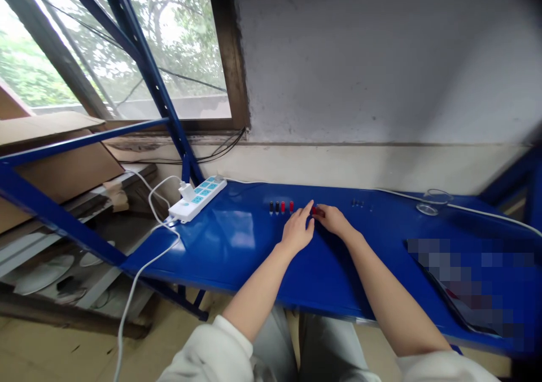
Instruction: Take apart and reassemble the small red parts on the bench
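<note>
Four small cylinders (283,207), two black and two red, stand in a row on the blue desk (203,260), to the right of the white power strip (199,200). Farther right from that power strip, just past the row, a red piece (314,210) sits at the fingertips of both hands. The right hand (326,216) appears pinched on it, fingertips drawn together; the left hand (301,227) has forefinger and thumb spread apart beside it, and whether they touch the piece I cannot tell. Several tiny clear parts (358,203) lie beyond the hands as seen from the power strip, with a clear glass dish (428,208) farther still.

With something this small, a light fingertip pinch should serve better than a full grip, the left finger and thumb steadying the opposite side. Low, slow wrists seem wise: the upright row is near the left hand, on its power strip side, and a careless knuckle could topple it.
</note>
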Tool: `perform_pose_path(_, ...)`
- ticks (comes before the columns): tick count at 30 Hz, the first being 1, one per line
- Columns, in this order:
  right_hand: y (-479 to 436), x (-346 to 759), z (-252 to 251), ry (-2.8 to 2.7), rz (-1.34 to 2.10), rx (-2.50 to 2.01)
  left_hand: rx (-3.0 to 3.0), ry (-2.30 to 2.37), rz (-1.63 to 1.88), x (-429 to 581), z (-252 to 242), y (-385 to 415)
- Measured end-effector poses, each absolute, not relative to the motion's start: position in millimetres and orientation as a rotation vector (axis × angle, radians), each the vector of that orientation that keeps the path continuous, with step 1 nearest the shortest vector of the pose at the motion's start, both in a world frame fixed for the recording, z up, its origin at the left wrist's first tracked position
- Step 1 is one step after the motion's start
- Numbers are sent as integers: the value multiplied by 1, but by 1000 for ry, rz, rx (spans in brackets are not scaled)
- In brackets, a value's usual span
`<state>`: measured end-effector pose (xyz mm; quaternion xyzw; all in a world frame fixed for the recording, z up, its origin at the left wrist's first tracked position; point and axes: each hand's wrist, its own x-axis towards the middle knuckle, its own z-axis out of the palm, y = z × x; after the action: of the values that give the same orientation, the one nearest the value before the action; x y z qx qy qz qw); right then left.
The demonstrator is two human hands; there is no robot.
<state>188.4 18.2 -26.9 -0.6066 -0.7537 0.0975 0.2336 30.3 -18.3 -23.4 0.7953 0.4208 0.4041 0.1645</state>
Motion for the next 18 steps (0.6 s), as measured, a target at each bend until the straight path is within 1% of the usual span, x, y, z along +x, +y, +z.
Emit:
perform_pose_path(4, 1, 185, -20, -2165, 282, -1637, 2365, 1203, 1070, 31, -28, -17)
perform_pose_path(8, -6, 183, -17, -2166, 249, -1672, 2369, 1194, 1077, 32, -31, -16)
perform_pose_path(13, -8, 182, -11, -2195, 269, -1600, 2160, 1191, 1226, 31, -31, -10)
perform_pose_path(18, -9, 184, -7, -2076, 286, -1563, 1859, 1193, 1448, 32, -29, -5)
